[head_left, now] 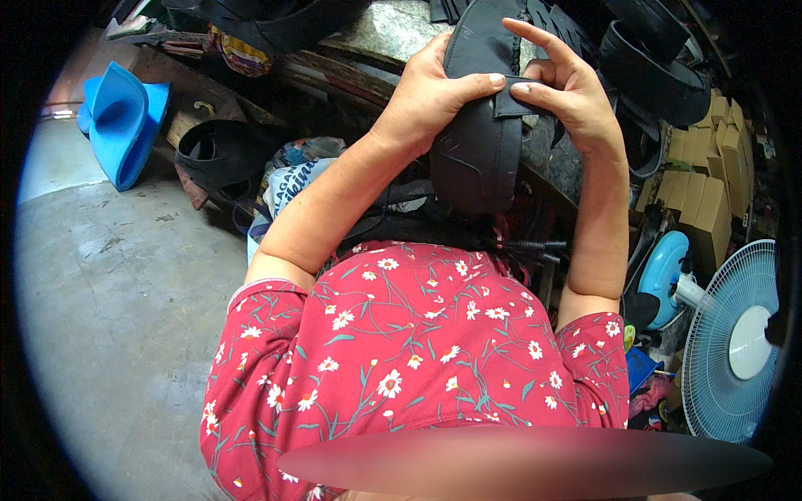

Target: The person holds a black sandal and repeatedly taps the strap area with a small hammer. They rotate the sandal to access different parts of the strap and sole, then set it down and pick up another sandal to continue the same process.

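My left hand (432, 90) grips the left edge of a long black stitched panel (474, 163) with a rounded lower end. Its thumb lies across the front, and its other fingers are hidden behind. A short black flap or strap piece (511, 105) lies over the panel's middle, under the left thumb tip. My right hand (570, 92) pinches the right end of that flap between thumb and a bent finger, while another finger stretches upward. The panel hangs upright in front of my chest; its exact kind I cannot make out.
Blue curved sheets (125, 125) stand at the left on the grey floor (117, 317). Black curved pieces (656, 75) lie at the upper right, and a black band (217, 154) sits left of my forearm. Stacked cardboard boxes (697, 196) and a blue fan (727, 351) crowd the right.
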The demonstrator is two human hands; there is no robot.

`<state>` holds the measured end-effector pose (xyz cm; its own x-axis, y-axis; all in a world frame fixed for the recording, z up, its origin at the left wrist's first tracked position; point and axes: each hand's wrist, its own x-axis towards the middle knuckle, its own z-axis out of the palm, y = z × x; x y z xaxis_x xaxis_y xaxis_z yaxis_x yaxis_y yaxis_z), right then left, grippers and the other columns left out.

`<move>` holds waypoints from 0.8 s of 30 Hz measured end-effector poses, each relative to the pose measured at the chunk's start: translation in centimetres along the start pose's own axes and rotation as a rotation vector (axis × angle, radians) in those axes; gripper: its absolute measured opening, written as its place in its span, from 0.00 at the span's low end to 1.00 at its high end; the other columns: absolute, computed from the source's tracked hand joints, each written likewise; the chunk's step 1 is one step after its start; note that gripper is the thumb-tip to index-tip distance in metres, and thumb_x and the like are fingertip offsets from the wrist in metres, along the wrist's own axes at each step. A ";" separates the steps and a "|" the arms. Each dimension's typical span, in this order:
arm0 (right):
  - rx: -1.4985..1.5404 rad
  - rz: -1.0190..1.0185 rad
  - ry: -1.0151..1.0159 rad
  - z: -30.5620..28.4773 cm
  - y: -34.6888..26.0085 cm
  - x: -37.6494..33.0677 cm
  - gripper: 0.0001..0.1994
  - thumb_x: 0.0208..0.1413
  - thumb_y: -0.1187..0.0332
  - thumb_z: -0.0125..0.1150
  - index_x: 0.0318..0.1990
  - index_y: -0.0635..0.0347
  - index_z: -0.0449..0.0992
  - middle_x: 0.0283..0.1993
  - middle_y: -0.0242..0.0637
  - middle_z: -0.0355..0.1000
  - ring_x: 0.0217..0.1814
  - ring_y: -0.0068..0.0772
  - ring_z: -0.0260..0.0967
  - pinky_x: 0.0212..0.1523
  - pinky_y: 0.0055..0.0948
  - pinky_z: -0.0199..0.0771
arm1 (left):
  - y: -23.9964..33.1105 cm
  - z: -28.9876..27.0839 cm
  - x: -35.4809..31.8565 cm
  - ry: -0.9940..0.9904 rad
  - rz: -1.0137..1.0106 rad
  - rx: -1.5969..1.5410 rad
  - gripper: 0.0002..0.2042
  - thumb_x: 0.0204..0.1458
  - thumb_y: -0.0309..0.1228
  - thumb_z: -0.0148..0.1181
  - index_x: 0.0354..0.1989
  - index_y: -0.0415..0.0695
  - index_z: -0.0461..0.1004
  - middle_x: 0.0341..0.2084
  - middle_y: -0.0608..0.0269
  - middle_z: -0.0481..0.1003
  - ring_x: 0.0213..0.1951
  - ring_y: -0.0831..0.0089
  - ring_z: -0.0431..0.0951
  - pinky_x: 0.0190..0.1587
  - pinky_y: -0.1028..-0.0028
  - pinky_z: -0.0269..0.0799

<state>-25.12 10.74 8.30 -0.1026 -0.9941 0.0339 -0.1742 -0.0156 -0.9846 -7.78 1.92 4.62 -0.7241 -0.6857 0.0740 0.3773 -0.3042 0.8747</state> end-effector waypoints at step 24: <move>0.077 0.056 0.020 1.0 -0.2 -0.1 0.39 0.46 0.73 0.70 0.68 0.55 0.61 0.32 0.24 0.69 0.36 0.12 0.68 0.41 0.13 0.70 | 0.1 -0.3 -0.6 0.011 -0.079 -0.083 0.24 0.49 0.23 0.56 0.57 0.39 0.62 0.40 0.58 0.73 0.36 0.76 0.77 0.39 0.76 0.78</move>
<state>-24.05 10.72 8.32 -0.1296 -0.9914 -0.0186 -0.0921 0.0307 -0.9953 -7.14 2.11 4.49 -0.7470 -0.6648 0.0006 0.3661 -0.4107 0.8351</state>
